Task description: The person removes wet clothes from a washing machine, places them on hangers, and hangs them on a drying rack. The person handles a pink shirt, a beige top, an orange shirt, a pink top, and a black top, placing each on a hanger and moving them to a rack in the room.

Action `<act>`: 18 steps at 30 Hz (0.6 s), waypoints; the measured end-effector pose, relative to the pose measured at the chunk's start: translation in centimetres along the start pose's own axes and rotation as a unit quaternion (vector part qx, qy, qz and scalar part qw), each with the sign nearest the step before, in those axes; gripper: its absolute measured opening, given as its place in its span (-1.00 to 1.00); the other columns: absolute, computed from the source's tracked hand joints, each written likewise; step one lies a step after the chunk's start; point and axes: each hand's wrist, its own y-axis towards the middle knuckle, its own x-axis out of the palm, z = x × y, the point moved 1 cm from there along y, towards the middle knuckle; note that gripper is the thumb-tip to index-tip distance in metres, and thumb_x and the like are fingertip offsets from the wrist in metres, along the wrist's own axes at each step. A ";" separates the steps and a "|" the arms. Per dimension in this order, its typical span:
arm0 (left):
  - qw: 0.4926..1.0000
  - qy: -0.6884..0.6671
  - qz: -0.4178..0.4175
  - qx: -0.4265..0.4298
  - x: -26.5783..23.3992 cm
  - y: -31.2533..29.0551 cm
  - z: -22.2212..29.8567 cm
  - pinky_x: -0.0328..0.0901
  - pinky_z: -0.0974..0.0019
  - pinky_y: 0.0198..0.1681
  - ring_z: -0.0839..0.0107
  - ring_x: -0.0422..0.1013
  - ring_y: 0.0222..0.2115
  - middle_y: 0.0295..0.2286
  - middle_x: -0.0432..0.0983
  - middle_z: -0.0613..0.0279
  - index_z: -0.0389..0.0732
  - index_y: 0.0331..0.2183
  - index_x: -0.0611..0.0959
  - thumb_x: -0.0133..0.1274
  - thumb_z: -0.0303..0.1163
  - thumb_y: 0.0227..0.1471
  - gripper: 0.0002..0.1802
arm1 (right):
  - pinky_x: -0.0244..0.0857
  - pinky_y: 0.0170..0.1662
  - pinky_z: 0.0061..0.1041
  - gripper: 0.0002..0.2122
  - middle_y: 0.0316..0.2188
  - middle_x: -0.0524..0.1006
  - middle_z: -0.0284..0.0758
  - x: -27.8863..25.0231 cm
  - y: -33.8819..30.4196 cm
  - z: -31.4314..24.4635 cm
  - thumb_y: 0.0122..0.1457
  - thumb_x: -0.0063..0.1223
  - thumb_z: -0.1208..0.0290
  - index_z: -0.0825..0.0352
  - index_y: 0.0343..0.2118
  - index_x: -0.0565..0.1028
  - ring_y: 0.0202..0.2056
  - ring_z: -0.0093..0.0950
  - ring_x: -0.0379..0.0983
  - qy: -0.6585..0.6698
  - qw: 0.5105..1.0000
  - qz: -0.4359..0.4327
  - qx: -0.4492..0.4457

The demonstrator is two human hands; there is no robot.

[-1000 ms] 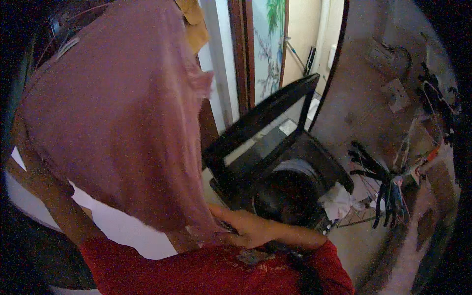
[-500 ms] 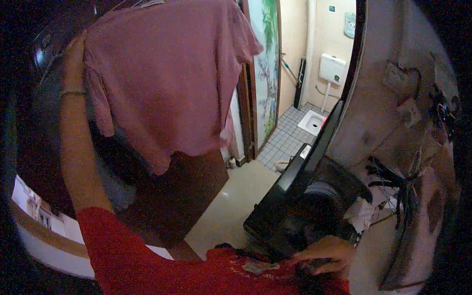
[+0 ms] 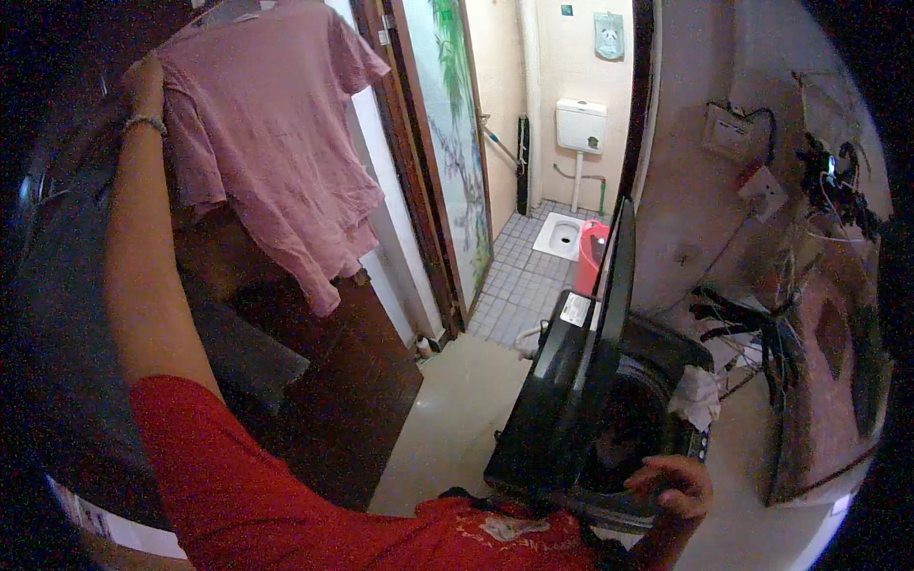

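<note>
A pink T-shirt (image 3: 276,143) hangs from a hanger (image 3: 233,11) at the upper left. My left hand (image 3: 145,84) is raised at the shirt's left shoulder, its fingers closed at the edge of the fabric. They are dim there, and part of the grip is hidden. Low on the right, my right hand (image 3: 674,485) hovers over the front of a black top-loading washing machine (image 3: 547,409). Its fingers are loosely bent and apart, with nothing in them. The machine's lid (image 3: 609,285) stands up, and dark cloth (image 3: 619,443) shows in the drum.
Beyond a doorway, a squat toilet (image 3: 562,234) and a red bucket (image 3: 592,255) are on a tiled floor. A crumpled white cloth (image 3: 697,398) lies on the machine's right rim. Cables and a dark cluster (image 3: 752,319) hang by the right wall. A brown panel (image 3: 352,400) stands below the shirt.
The view has turned to the right. The shirt now looks smaller and farther off, with my left hand still at its shoulder. My right hand has come up into clearer view by the washing machine.
</note>
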 end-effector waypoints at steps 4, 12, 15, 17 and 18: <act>0.998 0.055 -0.002 -0.009 1.8 0.4 -1.5 0.23 0.23 -0.20 0.09 0.37 -0.30 -0.34 0.47 -0.08 -0.42 -0.37 0.54 -0.11 -0.10 -0.07 -0.50 | 0.33 -0.56 -0.51 -0.50 -0.49 0.51 -0.07 -0.5 -0.5 1.2 -0.17 0.09 0.18 0.51 -0.22 0.40 -0.60 -0.40 0.44 0.019 0.999 0.018 0.032; 0.986 -0.158 -0.045 0.004 0.7 -4.0 -4.1 0.22 0.26 -0.14 0.11 0.36 -0.23 -0.26 0.44 -0.06 -0.40 -0.25 0.50 -0.06 -0.07 -0.09 -0.46 | 0.32 -0.54 -0.52 -0.50 -0.51 0.50 -0.11 -0.2 1.5 1.1 -0.18 0.08 0.19 0.49 -0.21 0.39 -0.58 -0.41 0.43 0.004 0.998 0.007 0.066; 0.988 -0.133 -0.020 0.081 -2.1 -10.2 -1.0 0.19 0.29 -0.11 0.18 0.32 -0.19 -0.17 0.37 -0.02 -0.39 -0.14 0.41 0.03 -0.06 -0.13 -0.37 | 0.32 -0.54 -0.53 -0.50 -0.50 0.50 -0.11 -0.6 0.7 1.1 -0.17 0.06 0.18 0.49 -0.21 0.39 -0.58 -0.43 0.42 0.011 0.996 0.047 0.069; 0.988 -0.118 -0.085 -0.045 -5.1 -12.7 -5.7 0.18 0.29 -0.09 0.21 0.28 -0.14 -0.11 0.30 -0.05 -0.38 -0.07 0.32 0.06 -0.11 -0.14 -0.32 | 0.31 -0.53 -0.54 -0.50 -0.48 0.50 -0.12 -2.1 1.5 1.8 -0.17 0.08 0.18 0.49 -0.20 0.39 -0.58 -0.44 0.42 0.030 0.995 -0.019 0.097; 0.984 -0.108 -0.097 -0.099 -5.7 -15.0 -6.7 0.17 0.28 -0.09 0.20 0.27 -0.14 -0.10 0.29 -0.06 -0.39 -0.06 0.31 0.07 -0.13 -0.14 -0.32 | 0.32 -0.52 -0.54 -0.49 -0.48 0.50 -0.12 -2.6 1.4 2.0 -0.17 0.08 0.18 0.48 -0.19 0.38 -0.57 -0.44 0.42 0.031 0.995 -0.016 0.097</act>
